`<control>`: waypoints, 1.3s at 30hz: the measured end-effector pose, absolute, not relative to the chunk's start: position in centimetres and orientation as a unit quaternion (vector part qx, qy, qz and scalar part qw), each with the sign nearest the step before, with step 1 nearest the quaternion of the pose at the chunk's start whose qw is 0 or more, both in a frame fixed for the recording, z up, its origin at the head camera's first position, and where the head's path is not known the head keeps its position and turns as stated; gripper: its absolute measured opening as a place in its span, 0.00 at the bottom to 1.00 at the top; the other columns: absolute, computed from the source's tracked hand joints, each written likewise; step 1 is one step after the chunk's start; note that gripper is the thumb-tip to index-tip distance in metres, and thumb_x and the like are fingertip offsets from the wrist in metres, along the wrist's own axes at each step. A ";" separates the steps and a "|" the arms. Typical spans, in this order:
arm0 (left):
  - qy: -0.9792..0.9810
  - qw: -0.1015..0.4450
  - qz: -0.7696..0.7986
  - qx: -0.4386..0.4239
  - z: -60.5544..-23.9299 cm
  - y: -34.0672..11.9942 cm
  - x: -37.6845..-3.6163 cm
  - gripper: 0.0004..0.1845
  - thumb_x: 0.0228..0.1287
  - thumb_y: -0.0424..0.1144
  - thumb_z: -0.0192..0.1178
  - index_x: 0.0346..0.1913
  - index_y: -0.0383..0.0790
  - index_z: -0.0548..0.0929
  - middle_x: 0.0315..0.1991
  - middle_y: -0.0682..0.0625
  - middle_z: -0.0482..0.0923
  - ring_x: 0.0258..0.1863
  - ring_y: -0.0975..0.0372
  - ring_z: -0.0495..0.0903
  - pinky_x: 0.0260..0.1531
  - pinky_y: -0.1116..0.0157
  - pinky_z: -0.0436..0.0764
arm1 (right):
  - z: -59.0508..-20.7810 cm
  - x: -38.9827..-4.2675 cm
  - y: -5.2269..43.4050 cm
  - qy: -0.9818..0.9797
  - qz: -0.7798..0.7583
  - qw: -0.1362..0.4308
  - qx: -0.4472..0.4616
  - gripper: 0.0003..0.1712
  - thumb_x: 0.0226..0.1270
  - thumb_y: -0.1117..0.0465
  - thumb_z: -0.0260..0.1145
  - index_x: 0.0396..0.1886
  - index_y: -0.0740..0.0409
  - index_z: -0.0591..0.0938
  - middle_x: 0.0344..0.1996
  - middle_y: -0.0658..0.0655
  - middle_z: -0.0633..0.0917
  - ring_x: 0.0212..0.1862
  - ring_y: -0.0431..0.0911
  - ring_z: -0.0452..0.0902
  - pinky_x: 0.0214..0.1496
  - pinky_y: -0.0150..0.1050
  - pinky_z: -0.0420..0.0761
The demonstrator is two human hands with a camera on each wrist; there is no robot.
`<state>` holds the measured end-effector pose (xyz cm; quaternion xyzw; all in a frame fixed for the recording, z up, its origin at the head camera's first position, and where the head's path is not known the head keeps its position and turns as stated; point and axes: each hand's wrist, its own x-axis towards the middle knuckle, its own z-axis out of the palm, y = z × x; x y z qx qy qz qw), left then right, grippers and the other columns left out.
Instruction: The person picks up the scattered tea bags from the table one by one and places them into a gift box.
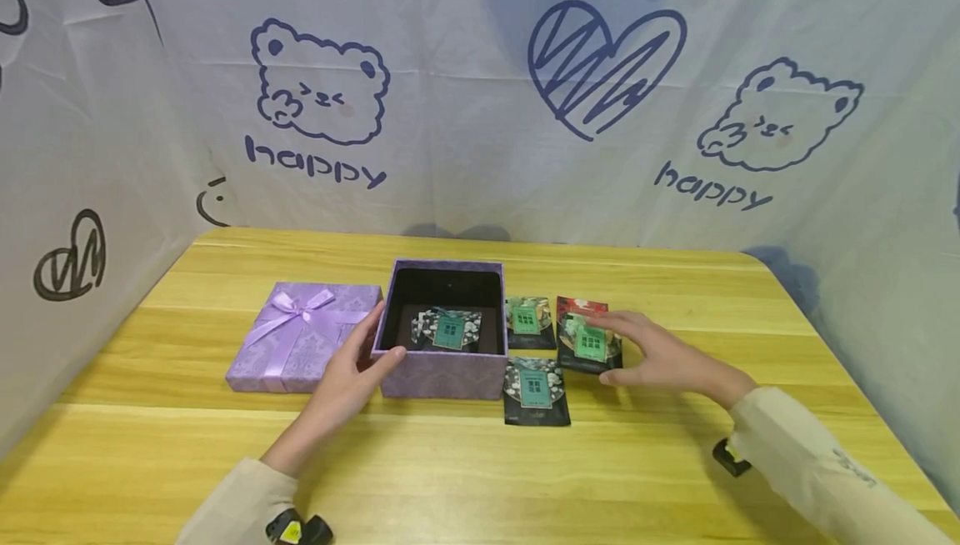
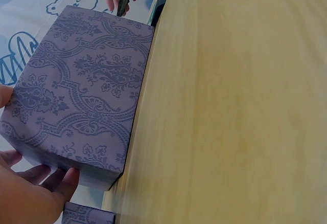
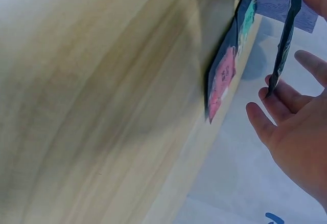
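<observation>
L hand (image 1: pixel 349 378) grips purple box (image 1: pixel 442 376), R hand (image 1: pixel 660 355) half-curled, pinching green-label pkt (image 1: pixel 590 347) which part-hides red pkt (image 1: pixel 582 306).

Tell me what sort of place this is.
Probably a makeshift indoor tabletop work area, though I can't be certain: a wood-grain table stands against hanging sheets printed with cartoon bears, and an open purple box and small packets are laid out.

"happy" (image 1: pixel 315 163) twice on white cloth (image 1: pixel 450 153) (each under a drawn bear (image 1: pixel 324 82)), packet labels (image 1: pixel 535 389) illegible
</observation>
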<state>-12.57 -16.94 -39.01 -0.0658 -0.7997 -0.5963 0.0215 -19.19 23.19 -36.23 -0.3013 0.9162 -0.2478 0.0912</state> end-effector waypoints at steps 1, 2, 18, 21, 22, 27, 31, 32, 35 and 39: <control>-0.800 0.021 -0.596 -0.065 -39.0 -16.9 -12.6 0.38 0.70 0.38 0.58 0.76 0.39 0.52 0.70 0.34 0.58 0.67 0.43 0.63 0.64 0.56 0.66 | -36.2 -19.2 23.1 0.916 -0.246 0.090 -0.303 0.43 0.56 0.53 0.74 0.70 0.58 0.68 0.68 0.70 0.64 0.67 0.67 0.57 0.62 0.72 0.60; -0.800 0.021 -0.597 -0.065 -39.0 -16.9 -12.5 0.38 0.70 0.38 0.58 0.76 0.39 0.52 0.70 0.34 0.58 0.67 0.43 0.63 0.64 0.56 0.66 | -36.1 -19.2 23.1 0.917 -0.243 0.090 -0.303 0.43 0.56 0.53 0.74 0.70 0.58 0.68 0.68 0.70 0.64 0.67 0.68 0.57 0.62 0.71 0.60; -0.799 0.022 -0.598 -0.066 -39.0 -16.8 -12.6 0.38 0.70 0.38 0.58 0.76 0.38 0.52 0.70 0.33 0.58 0.67 0.43 0.62 0.63 0.56 0.66 | -34.0 -19.6 22.4 0.913 -0.238 0.094 -0.317 0.44 0.58 0.52 0.72 0.72 0.57 0.66 0.69 0.66 0.63 0.68 0.65 0.57 0.63 0.70 0.60; -0.797 0.021 -0.600 -0.067 -39.0 -16.8 -12.5 0.38 0.70 0.37 0.58 0.76 0.38 0.52 0.71 0.33 0.57 0.67 0.43 0.62 0.63 0.56 0.66 | -33.3 -19.6 22.2 0.912 -0.235 0.089 -0.325 0.43 0.60 0.51 0.71 0.72 0.58 0.66 0.69 0.67 0.63 0.68 0.66 0.56 0.64 0.70 0.60; -0.797 0.021 -0.600 -0.067 -39.0 -16.8 -12.5 0.38 0.70 0.37 0.58 0.76 0.38 0.51 0.71 0.33 0.57 0.67 0.43 0.62 0.64 0.56 0.66 | -33.1 -19.7 22.1 0.912 -0.234 0.088 -0.326 0.43 0.60 0.50 0.71 0.72 0.58 0.66 0.69 0.67 0.63 0.68 0.66 0.56 0.64 0.70 0.60; -0.798 0.020 -0.600 -0.063 -39.0 -16.9 -12.5 0.38 0.69 0.37 0.58 0.76 0.38 0.52 0.71 0.34 0.57 0.67 0.43 0.62 0.64 0.56 0.66 | -32.4 -20.0 21.7 0.912 -0.227 0.083 -0.331 0.43 0.60 0.51 0.71 0.72 0.59 0.65 0.69 0.67 0.62 0.69 0.65 0.55 0.65 0.69 0.59; -0.798 0.020 -0.599 -0.062 -38.9 -16.9 -12.5 0.38 0.69 0.37 0.58 0.76 0.38 0.52 0.71 0.33 0.57 0.67 0.43 0.62 0.64 0.56 0.66 | -32.0 -20.3 21.3 0.912 -0.221 0.085 -0.336 0.44 0.59 0.51 0.72 0.72 0.58 0.65 0.70 0.66 0.62 0.69 0.64 0.55 0.65 0.68 0.59; -0.798 0.020 -0.599 -0.062 -38.9 -16.9 -12.5 0.38 0.69 0.37 0.58 0.76 0.38 0.52 0.71 0.33 0.57 0.67 0.43 0.63 0.64 0.56 0.66 | -31.9 -20.4 21.2 0.911 -0.220 0.086 -0.338 0.45 0.58 0.50 0.72 0.72 0.58 0.65 0.70 0.66 0.62 0.69 0.64 0.55 0.65 0.68 0.59; -0.799 0.020 -0.598 -0.061 -38.9 -16.8 -12.5 0.38 0.69 0.38 0.58 0.76 0.38 0.52 0.71 0.33 0.57 0.66 0.43 0.63 0.63 0.55 0.66 | -31.5 -20.5 20.8 0.911 -0.218 0.088 -0.340 0.45 0.58 0.48 0.72 0.72 0.57 0.65 0.70 0.65 0.62 0.69 0.63 0.55 0.65 0.68 0.60; -0.801 0.021 -0.595 -0.062 -38.8 -16.9 -12.5 0.38 0.70 0.38 0.58 0.76 0.39 0.52 0.71 0.33 0.57 0.66 0.43 0.64 0.63 0.55 0.66 | -31.0 -20.5 20.3 0.911 -0.215 0.093 -0.338 0.45 0.58 0.47 0.71 0.72 0.56 0.65 0.70 0.65 0.62 0.69 0.63 0.55 0.65 0.68 0.60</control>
